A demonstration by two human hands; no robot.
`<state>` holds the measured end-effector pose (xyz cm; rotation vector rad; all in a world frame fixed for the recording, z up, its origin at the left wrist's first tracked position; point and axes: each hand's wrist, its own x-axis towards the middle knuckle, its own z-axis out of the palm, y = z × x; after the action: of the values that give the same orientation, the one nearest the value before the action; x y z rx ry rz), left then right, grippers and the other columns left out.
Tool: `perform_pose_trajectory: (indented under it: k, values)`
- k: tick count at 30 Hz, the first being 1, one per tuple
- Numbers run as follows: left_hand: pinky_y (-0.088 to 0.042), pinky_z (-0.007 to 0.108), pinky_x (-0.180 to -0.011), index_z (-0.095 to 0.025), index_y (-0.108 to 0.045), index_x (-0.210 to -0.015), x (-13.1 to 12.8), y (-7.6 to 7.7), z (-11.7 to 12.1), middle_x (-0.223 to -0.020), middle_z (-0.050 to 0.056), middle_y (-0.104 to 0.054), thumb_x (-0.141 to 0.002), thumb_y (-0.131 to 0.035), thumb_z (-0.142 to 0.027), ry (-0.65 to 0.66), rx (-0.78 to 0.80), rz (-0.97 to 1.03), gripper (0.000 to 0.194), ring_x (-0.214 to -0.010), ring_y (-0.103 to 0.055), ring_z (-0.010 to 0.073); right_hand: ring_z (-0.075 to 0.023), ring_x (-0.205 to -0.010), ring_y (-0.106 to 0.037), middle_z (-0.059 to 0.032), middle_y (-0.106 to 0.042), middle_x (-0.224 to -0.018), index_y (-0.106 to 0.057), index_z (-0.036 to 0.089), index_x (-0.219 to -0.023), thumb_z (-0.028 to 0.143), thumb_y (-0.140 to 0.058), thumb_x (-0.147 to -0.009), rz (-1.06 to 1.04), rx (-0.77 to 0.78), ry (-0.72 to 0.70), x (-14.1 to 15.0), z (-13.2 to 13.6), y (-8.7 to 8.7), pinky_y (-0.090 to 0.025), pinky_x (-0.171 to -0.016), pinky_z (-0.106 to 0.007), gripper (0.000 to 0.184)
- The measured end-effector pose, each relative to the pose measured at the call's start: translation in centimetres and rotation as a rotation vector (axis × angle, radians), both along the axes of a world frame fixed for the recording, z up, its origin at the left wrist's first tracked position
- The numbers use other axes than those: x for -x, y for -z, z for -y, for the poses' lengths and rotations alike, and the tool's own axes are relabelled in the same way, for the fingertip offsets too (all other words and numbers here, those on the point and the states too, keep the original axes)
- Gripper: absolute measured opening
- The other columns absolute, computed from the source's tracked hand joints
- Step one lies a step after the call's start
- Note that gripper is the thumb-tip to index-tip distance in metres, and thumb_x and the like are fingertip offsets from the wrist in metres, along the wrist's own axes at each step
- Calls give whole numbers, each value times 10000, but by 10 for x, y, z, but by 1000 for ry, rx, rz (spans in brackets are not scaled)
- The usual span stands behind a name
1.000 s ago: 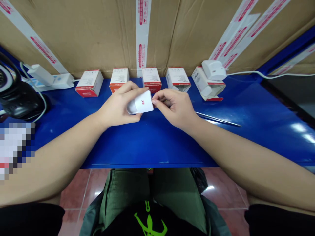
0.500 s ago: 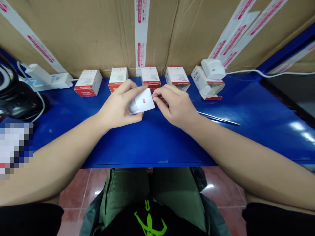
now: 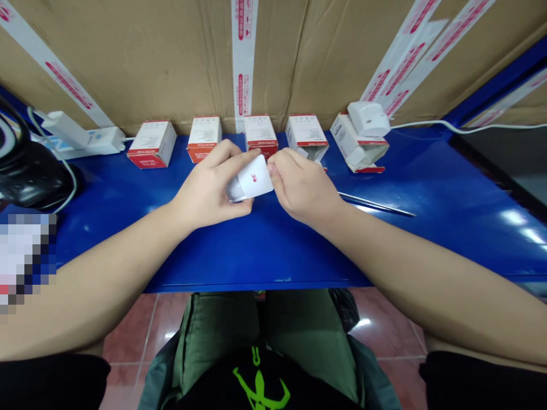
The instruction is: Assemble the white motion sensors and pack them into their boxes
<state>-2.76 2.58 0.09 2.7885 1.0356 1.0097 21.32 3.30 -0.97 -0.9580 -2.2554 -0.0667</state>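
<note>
Above the table's middle, my left hand (image 3: 213,185) grips a white detector (image 3: 257,177) with a small red mark, thumb on the near side and fingers over the far side. The detector's left end looks like a clear or pale curved window. My right hand (image 3: 302,185) is closed at the detector's right end, its thumb and curled forefinger touching or nearly touching that edge. What lies inside those fingers is hidden. Just behind both hands stands a red-and-white detector box (image 3: 260,130).
More boxes line the back, including a left box (image 3: 152,139) and an open right box (image 3: 363,145) with another white detector (image 3: 370,118) on top. A thin metal tool (image 3: 380,204) lies right of my hand. A power strip (image 3: 89,141) and black device (image 3: 38,171) stand left.
My right hand's fingers have curled tighter at the detector's end, covering the small thing glimpsed there. Both hands and the detector have shifted slightly right.
</note>
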Motion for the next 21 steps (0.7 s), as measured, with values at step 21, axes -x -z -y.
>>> perform_pose_trajectory:
  k: [21]
  values:
    - [-563,494,-1011,-261,-661,-1461,16,-10,-13,-1212,114,-680,-898,-604,-349,135,265,-328,573,-1081,-674,311,-191,-601,-574,-14,-665,-690,-702,244,-782,276,-819,-776,243,343,20,-66,-36,2,-436,-591,-374,121]
